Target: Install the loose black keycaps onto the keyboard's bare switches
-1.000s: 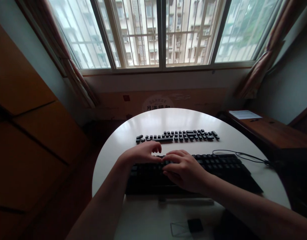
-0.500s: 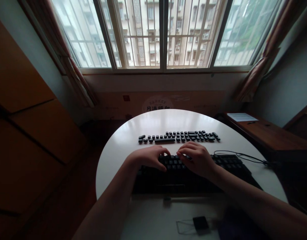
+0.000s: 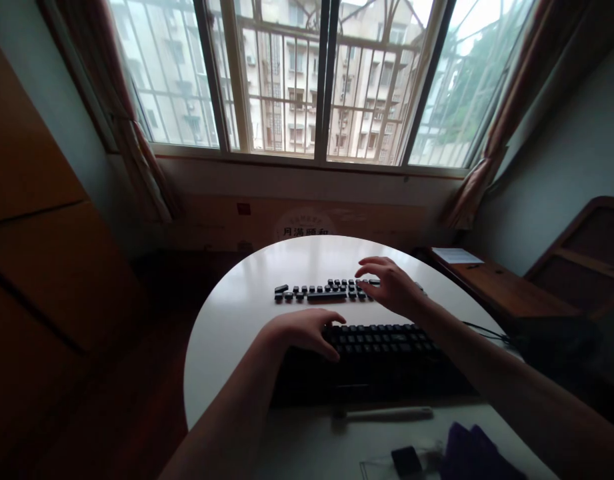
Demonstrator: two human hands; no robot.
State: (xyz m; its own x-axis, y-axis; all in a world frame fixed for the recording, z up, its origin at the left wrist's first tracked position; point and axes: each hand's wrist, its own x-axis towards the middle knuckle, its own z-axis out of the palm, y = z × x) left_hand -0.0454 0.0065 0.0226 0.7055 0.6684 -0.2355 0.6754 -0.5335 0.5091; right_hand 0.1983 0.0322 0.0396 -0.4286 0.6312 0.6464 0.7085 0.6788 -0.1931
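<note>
A black keyboard (image 3: 381,347) lies across the white round table (image 3: 237,320). Behind it several loose black keycaps (image 3: 317,292) stand in rows. My left hand (image 3: 301,331) rests on the keyboard's left end, fingers curled over the keys. My right hand (image 3: 391,285) is stretched out over the right part of the keycap rows, fingers spread and hovering just above them, holding nothing that I can see.
A thin white stick (image 3: 387,413) lies in front of the keyboard. A small black square (image 3: 405,461) and a purple cloth (image 3: 471,453) sit at the near edge. A cable (image 3: 481,330) runs right. A wooden side table (image 3: 497,287) with paper stands at the right.
My right hand has left the keyboard and moved forward to the loose keycaps. My left hand stays on the keyboard's left end. The view has tilted up a little.
</note>
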